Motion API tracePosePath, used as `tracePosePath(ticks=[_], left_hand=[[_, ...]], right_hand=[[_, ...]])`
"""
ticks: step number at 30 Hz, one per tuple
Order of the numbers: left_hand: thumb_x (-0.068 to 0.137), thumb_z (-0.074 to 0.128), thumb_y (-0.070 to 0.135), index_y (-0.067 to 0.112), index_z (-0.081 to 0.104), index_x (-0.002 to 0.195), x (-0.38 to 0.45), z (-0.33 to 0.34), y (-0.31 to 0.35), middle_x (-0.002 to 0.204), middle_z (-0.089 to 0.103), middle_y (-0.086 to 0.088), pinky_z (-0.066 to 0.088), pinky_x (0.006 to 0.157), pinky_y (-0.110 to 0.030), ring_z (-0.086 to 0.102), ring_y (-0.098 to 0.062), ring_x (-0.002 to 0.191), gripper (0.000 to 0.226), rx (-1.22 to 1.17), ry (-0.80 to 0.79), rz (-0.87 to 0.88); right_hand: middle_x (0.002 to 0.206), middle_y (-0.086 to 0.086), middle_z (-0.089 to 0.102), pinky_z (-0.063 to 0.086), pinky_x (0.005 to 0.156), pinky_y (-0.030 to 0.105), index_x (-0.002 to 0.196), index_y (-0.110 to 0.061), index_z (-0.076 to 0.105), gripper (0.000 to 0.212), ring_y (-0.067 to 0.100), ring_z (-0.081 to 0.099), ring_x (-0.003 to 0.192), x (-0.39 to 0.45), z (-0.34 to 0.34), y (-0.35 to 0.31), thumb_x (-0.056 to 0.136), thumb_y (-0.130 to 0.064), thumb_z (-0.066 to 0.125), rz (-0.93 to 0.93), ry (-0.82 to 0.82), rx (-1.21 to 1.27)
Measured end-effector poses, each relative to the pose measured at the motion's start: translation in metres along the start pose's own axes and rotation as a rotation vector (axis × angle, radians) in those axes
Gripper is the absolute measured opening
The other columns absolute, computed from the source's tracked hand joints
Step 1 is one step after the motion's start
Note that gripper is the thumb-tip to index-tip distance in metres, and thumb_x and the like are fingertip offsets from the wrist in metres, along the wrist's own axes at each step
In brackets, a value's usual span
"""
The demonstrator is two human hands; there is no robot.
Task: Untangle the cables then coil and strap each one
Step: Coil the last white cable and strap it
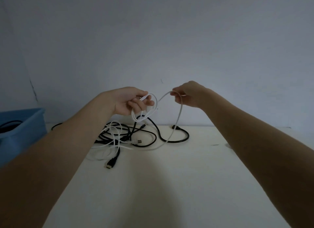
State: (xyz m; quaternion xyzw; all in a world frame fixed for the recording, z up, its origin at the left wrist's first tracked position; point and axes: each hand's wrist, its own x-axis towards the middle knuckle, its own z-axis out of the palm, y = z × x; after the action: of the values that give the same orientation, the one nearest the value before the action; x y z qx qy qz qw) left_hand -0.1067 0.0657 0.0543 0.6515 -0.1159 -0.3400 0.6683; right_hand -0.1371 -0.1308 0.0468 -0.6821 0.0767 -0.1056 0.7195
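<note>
Both hands are raised above the far part of the table. My left hand [131, 101] grips a small loop of a thin white cable [178, 115]. My right hand [186, 95] pinches the same white cable a little further along; from there it drops to the table and runs left into a tangle. A thick black cable [169, 140] passes through the white loop and curves across the table. More black and white strands lie knotted together [117, 136], with a black gold-tipped plug [111, 163] at the front and a white USB plug [138, 141] in the middle.
A white table [169, 185] runs up to a plain wall. A blue plastic bin [23, 131] stands at the left edge with a black cable inside. A small dark mark [214, 145] lies on the table to the right.
</note>
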Motion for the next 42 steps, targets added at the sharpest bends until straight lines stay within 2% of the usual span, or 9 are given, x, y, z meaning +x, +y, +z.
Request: tracePosePath(ticks=[4, 9, 12, 18, 22, 27, 32, 35, 42], left_hand=[[0.102, 0.031, 0.014, 0.008, 0.044, 0.08, 0.015, 0.004, -0.006, 0.07, 0.069, -0.016, 0.03, 0.027, -0.009, 0.06, -0.01, 0.044, 0.027, -0.075, 0.033, 0.055], [0.102, 0.031, 0.012, -0.002, 0.054, 0.093, 0.031, 0.02, -0.015, 0.088, 0.068, -0.024, 0.057, 0.069, -0.036, 0.071, -0.035, 0.072, 0.029, -0.126, -0.018, 0.1], [0.103, 0.026, 0.011, -0.003, 0.056, 0.095, 0.043, 0.03, -0.017, 0.085, 0.065, -0.018, 0.059, 0.065, -0.043, 0.07, -0.031, 0.071, 0.034, -0.178, -0.018, 0.149], [0.102, 0.02, 0.01, 0.008, 0.043, 0.077, 0.056, 0.051, -0.018, 0.072, 0.052, -0.008, 0.046, 0.058, -0.03, 0.05, -0.017, 0.061, 0.034, -0.382, 0.035, 0.232], [0.101, 0.016, 0.009, 0.007, 0.042, 0.101, 0.058, 0.054, -0.012, 0.066, 0.068, -0.012, 0.054, 0.046, -0.028, 0.067, -0.021, 0.058, 0.026, -0.563, 0.036, 0.285], [0.098, 0.022, 0.005, 0.013, 0.037, 0.068, 0.047, 0.038, 0.013, 0.037, 0.032, 0.006, 0.022, 0.027, -0.013, 0.028, -0.004, 0.024, 0.035, -0.604, -0.076, 0.296], [0.101, 0.024, 0.015, 0.013, 0.041, 0.073, 0.018, 0.015, 0.018, 0.044, 0.031, 0.009, 0.021, 0.026, -0.02, 0.029, -0.004, 0.024, 0.033, -0.116, -0.229, 0.181], [0.101, 0.023, 0.013, 0.013, 0.04, 0.074, 0.006, 0.003, 0.017, 0.044, 0.031, 0.009, 0.019, 0.025, -0.018, 0.029, -0.004, 0.024, 0.032, -0.003, -0.209, 0.14], [0.099, 0.022, 0.007, 0.013, 0.039, 0.069, 0.009, -0.018, 0.02, 0.044, 0.034, 0.006, 0.026, 0.027, -0.023, 0.03, -0.005, 0.024, 0.035, -0.33, -0.056, 0.156]], right_hand=[[0.079, 0.015, 0.063, 0.04, 0.041, 0.016, 0.105, 0.011, 0.056, 0.016, 0.012, 0.049, 0.052, -0.011, 0.014, -0.009, 0.09, 0.006, 0.053, -0.08, 0.012, -0.077], [0.071, 0.014, 0.061, 0.039, 0.039, 0.019, 0.08, 0.002, 0.056, 0.012, 0.015, 0.049, 0.047, -0.019, 0.03, -0.004, 0.087, 0.01, 0.054, -0.165, -0.007, -0.171], [0.064, 0.013, 0.058, 0.047, 0.053, 0.026, 0.068, -0.004, 0.055, 0.02, 0.019, 0.051, 0.05, -0.022, 0.035, 0.005, 0.086, 0.001, 0.062, -0.213, 0.007, -0.284], [0.053, 0.005, 0.053, 0.039, 0.044, 0.02, 0.067, -0.007, 0.056, 0.035, 0.012, 0.044, 0.039, -0.027, 0.016, 0.02, 0.092, -0.032, 0.058, -0.204, -0.013, -0.551], [0.05, 0.001, 0.051, 0.039, 0.051, 0.022, 0.067, -0.008, 0.058, 0.049, 0.014, 0.042, 0.045, -0.033, 0.002, 0.029, 0.092, -0.05, 0.051, -0.082, -0.193, -0.585], [0.047, -0.003, 0.028, 0.027, 0.05, 0.022, 0.072, -0.009, 0.056, 0.041, 0.012, 0.023, 0.044, -0.033, -0.017, 0.04, 0.092, -0.045, 0.053, 0.041, -0.48, -0.673], [0.052, -0.006, 0.023, 0.024, 0.043, 0.019, 0.061, -0.021, 0.035, 0.04, 0.009, 0.019, 0.044, -0.014, -0.049, 0.031, 0.084, -0.026, 0.068, -0.039, -0.239, -0.314], [0.052, -0.007, 0.03, 0.03, 0.048, 0.02, 0.049, -0.022, 0.05, 0.039, 0.008, 0.024, 0.046, -0.005, -0.065, 0.02, 0.083, -0.014, 0.068, 0.003, -0.22, -0.223], [0.061, -0.006, 0.035, 0.028, 0.04, 0.015, 0.09, -0.013, 0.063, 0.005, 0.006, 0.027, 0.048, -0.002, -0.046, 0.013, 0.088, -0.014, 0.059, -0.073, -0.288, 0.08]])
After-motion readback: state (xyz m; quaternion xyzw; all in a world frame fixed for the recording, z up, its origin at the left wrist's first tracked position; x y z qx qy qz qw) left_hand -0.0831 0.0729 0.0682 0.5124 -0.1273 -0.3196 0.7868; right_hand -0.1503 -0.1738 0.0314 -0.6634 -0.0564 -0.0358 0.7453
